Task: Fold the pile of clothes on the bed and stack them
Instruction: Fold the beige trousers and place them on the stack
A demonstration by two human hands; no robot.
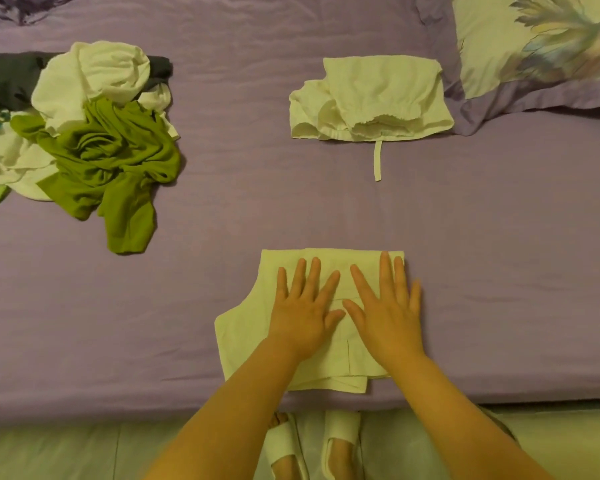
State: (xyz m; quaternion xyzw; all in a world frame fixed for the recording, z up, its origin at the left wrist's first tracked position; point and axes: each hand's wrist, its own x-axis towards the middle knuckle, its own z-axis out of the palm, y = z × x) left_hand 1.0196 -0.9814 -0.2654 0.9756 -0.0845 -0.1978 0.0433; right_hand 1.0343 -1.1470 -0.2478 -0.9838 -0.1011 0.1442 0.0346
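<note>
A pale yellow garment (243, 337), folded into a rough rectangle, lies at the near edge of the purple bed (499, 271). My left hand (303, 313) and my right hand (385, 313) press flat on it side by side, fingers straight and spread. Further back, right of centre, sits a folded cream garment (371, 98) with a drawstring trailing toward me. At the far left lies the unfolded pile (94, 133): a crumpled green piece on top, white pieces and a dark grey one under and behind it.
A floral pillow (541, 39) with a purple border lies at the back right, touching the folded cream garment. Below the bed edge I see the floor and feet in white slippers (340, 441).
</note>
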